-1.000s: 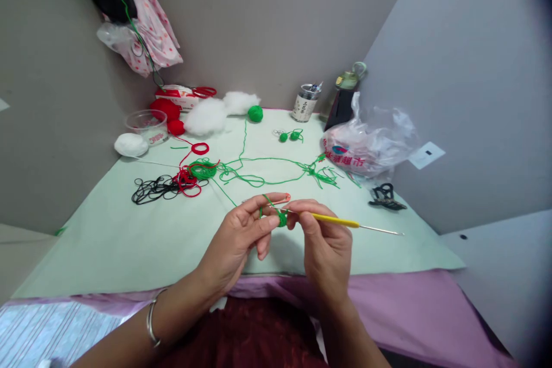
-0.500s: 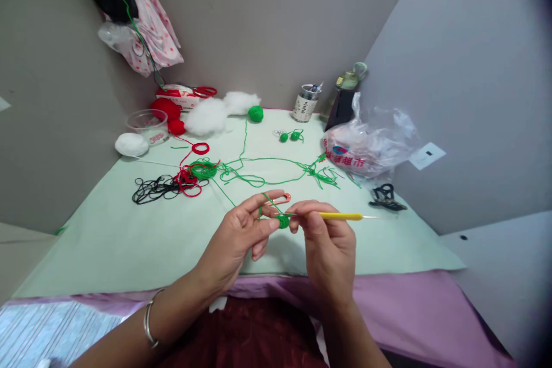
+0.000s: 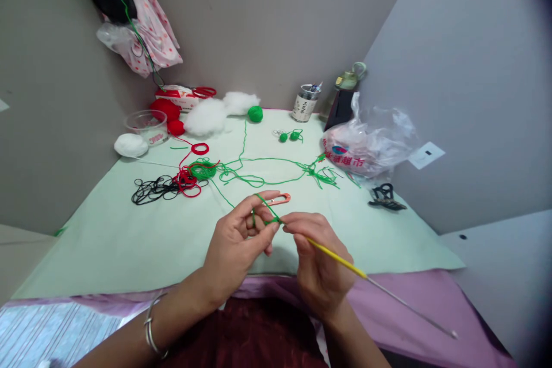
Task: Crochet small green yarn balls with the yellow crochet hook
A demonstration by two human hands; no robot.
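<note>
My left hand pinches a small piece of green crochet, mostly hidden by the thumb. Green yarn runs over its raised index finger and loops around another finger. Closed around a yellow-handled crochet hook is my right hand. The hook's tip meets the green piece at my left fingertips, while its long metal end slants down to the right. An orange stitch marker shows just beyond my left fingers, and I cannot tell whether it is attached to anything.
Tangled green yarn, black cord and a red yarn ring lie at left. White stuffing and a green ball sit behind. A plastic bag, hair claw and pen tin stand right.
The crochet hook has swung from nearly level to slanting down toward the lower right as my right hand turned. The green piece has tipped and shows less between my fingers.
</note>
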